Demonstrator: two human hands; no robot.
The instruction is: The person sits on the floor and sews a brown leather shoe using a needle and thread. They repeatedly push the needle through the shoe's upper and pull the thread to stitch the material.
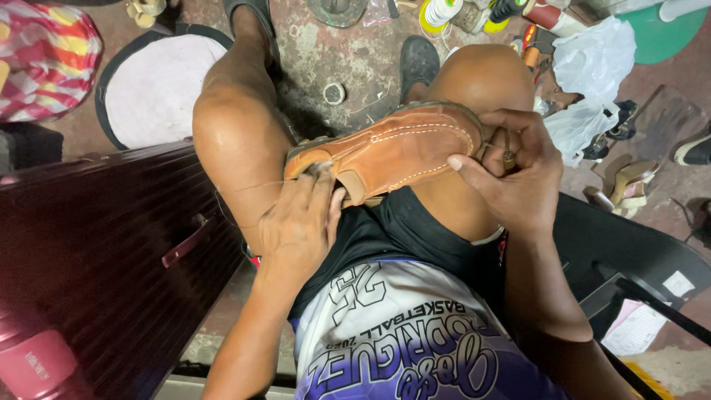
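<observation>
The left hand presses flat, fingers together, on the heel end of a tan leather shoe; the right hand has a closed grip on its toe end and a small tool.

We seem to be in a small shoe-repair workshop: a stained concrete floor, spools of thread, small tools and plastic bags lie scattered, odd shoes and heels wait at the right, and a brown leather shoe rests across our knees.
</observation>
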